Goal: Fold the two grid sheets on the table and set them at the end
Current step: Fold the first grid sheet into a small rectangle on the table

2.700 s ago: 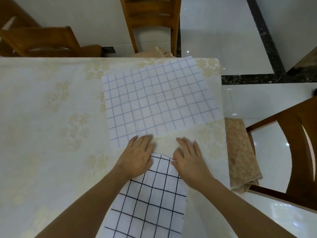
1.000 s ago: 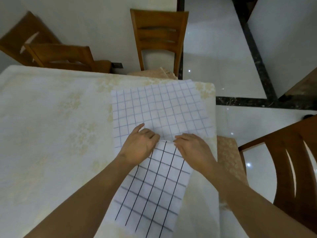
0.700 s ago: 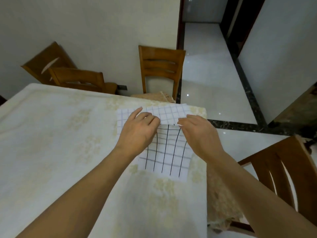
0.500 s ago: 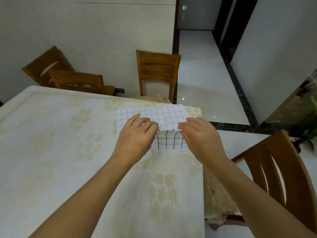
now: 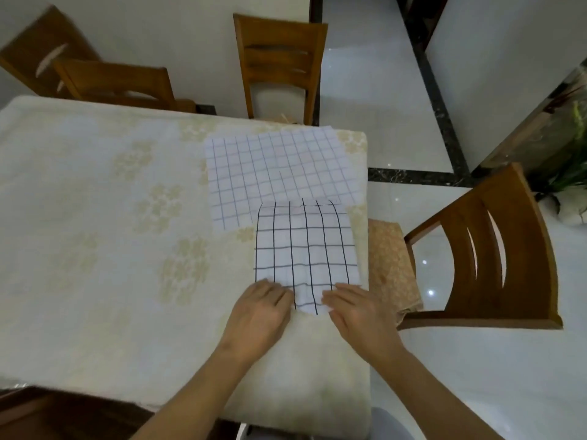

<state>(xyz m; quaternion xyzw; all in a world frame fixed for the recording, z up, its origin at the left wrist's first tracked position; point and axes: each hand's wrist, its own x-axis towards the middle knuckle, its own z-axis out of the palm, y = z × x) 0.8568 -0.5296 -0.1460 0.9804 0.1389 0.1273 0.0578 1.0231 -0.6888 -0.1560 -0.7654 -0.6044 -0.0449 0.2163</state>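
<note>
Your left hand [image 5: 258,315] is pressing flat, fingers extended, on the lower left corner of the black-grid sheet [image 5: 306,249], lying right of centre on the tabletop [image 5: 95,249]. Above it, the blue-grid sheet [image 5: 279,173] is lying spread, its lower edge tucked under. Your right hand [image 5: 359,315] is pressing flat on the lower right corner.

Head camera looks steeply down, close over the table [image 5: 95,281].
</note>
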